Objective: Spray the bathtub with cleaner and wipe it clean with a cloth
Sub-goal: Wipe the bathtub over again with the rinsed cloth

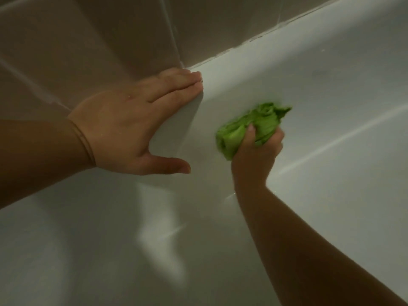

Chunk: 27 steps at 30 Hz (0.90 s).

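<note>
Right hand [257, 149] grips a crumpled bright-green cloth [247, 127] against the glossy white bathtub [331, 89], seemingly wet; left hand [132, 120] rests flat, fingers straight, on its rim.

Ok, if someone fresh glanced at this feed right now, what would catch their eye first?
The bright green cloth stands out at once, bunched in the right hand and pressed against the white bathtub's inner wall near the corner. Next comes the left hand, fingers straight, flat on the tub rim where it meets the beige tiled wall. No spray bottle is in view.
</note>
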Tool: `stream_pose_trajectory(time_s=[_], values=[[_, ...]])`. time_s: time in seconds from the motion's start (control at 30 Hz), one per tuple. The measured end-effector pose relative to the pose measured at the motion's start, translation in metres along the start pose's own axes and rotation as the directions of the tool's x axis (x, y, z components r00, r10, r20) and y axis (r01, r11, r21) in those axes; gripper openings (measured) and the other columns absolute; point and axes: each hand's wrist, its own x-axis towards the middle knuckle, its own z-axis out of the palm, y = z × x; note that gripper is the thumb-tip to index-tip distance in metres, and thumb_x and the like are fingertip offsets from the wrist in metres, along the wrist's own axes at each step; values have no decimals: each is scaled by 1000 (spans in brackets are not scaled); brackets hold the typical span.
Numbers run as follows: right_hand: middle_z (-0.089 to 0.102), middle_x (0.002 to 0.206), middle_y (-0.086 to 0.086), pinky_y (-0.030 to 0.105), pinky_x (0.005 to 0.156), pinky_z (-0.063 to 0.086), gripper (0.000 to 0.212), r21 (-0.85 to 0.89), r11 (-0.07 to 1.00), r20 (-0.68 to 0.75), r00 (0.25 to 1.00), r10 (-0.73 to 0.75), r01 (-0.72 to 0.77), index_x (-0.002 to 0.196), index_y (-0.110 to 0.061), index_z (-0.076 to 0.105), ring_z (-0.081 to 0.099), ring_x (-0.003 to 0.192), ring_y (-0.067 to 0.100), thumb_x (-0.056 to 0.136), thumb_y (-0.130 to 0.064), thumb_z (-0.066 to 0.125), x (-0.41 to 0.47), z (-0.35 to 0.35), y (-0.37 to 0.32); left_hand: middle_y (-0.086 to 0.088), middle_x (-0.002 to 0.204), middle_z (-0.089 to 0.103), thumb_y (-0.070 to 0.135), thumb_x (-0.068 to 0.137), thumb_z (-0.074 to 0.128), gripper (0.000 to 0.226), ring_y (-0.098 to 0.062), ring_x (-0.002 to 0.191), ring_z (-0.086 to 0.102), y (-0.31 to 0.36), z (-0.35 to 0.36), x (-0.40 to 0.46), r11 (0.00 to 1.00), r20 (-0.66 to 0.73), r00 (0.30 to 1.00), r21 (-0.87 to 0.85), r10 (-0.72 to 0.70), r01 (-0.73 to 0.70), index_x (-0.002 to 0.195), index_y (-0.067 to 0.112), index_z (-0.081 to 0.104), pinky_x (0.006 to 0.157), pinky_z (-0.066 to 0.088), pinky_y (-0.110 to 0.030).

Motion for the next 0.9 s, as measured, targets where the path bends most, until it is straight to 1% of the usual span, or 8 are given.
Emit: stream_pose_trajectory(time_s=[0.17,0.3,0.37,0.47,0.57,0.73,0.83,0.9], values=[[44,124,1,36,96,45,45,-67,998,317,948,27,-6,131,-13,46,51,107,17,95,-26,69,-58,6,24,-22,162,34,78,83,59,112,-36,151,32,-1,1,11,1000,3,1000,-3,30,-30,155,-4,34,115,39,-58],[47,120,-4,40,103,45,52,-24,995,71,993,-96,98,140,-13,46,50,120,22,96,-34,64,-1,1,26,-23,160,36,75,85,60,109,-38,150,34,-1,4,17,999,-14,999,11,41,-41,154,-6,36,117,39,-56],[48,118,-9,46,106,45,53,-66,998,14,1000,8,-7,144,-14,45,50,125,29,98,-34,60,19,-1,45,-21,160,37,74,84,61,109,-35,151,34,-1,4,18,999,-22,999,8,32,-31,154,-4,36,118,38,-53],[48,135,10,39,102,43,50,-190,950,122,954,272,-247,145,-11,41,52,122,32,102,-30,58,-3,-1,74,-20,160,37,73,83,64,108,-34,151,34,1,5,22,1000,-32,999,-5,31,-31,154,-3,36,115,40,-55],[47,133,8,33,91,42,44,-216,951,285,917,279,-222,136,-12,41,50,107,20,101,-27,61,-32,1,76,-21,159,38,71,82,67,109,-34,151,34,0,7,25,999,-36,999,-23,41,-42,153,-5,37,115,40,-56],[45,122,2,28,94,39,50,-161,982,85,990,111,-96,141,-12,45,49,108,18,99,-28,65,21,-11,74,-24,157,40,70,82,70,109,-38,149,36,0,9,32,997,-51,996,-37,67,-69,151,-8,39,117,38,-55],[42,141,11,34,98,42,57,-280,934,86,963,255,-223,152,-14,36,51,123,29,102,-29,59,30,-15,100,-24,156,41,69,81,71,108,-38,147,39,1,9,34,997,-68,995,-25,71,-73,151,-8,40,117,38,-54],[33,149,15,40,104,42,64,-364,892,180,920,349,-267,156,-12,27,46,130,35,102,-29,58,8,-12,112,-23,157,41,69,80,72,109,-38,147,39,2,9,37,998,-62,996,-22,65,-67,151,-7,40,116,39,-54]])
